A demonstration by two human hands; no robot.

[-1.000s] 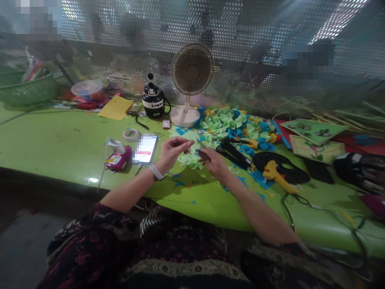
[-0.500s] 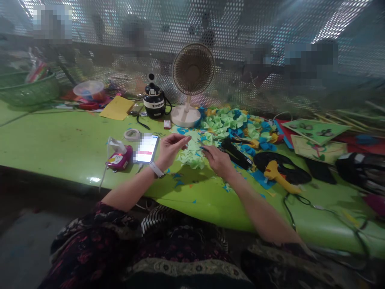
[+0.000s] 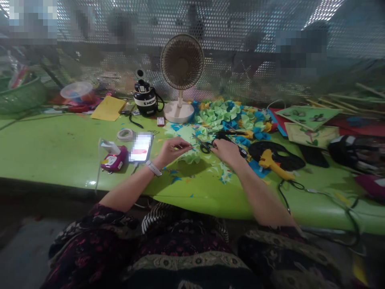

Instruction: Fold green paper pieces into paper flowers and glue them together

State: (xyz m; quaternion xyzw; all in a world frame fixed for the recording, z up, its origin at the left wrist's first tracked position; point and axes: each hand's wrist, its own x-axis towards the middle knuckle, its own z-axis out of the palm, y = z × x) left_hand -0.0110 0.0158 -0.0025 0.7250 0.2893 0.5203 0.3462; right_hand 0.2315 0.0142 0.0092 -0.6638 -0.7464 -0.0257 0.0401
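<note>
My left hand (image 3: 176,149), with a white watch on its wrist, is closed in a pinch. What is between thumb and forefinger is too small to make out. Just below and right of those fingertips lies a bunch of folded pale green paper (image 3: 191,157). Black-handled scissors (image 3: 205,148) are between my hands, blades pointing up and left. My right hand (image 3: 226,151) has its fingers closed at the scissors' handle loop, partly hiding it. Behind that hand lies a long black tool (image 3: 243,152), mostly covered.
Behind my hands spreads a heap of folded green, blue and yellow paper (image 3: 222,114). A fan (image 3: 179,112) and a black bottle (image 3: 144,100) stand at the back. Left are a phone (image 3: 140,147) and tape roll (image 3: 125,135); right, a yellow glue gun (image 3: 275,163) with its cable.
My right hand has moved right, and more of the scissors' handles shows beside its fingertips. My left hand stays pinched near the green paper. The whole view has shifted slightly.
</note>
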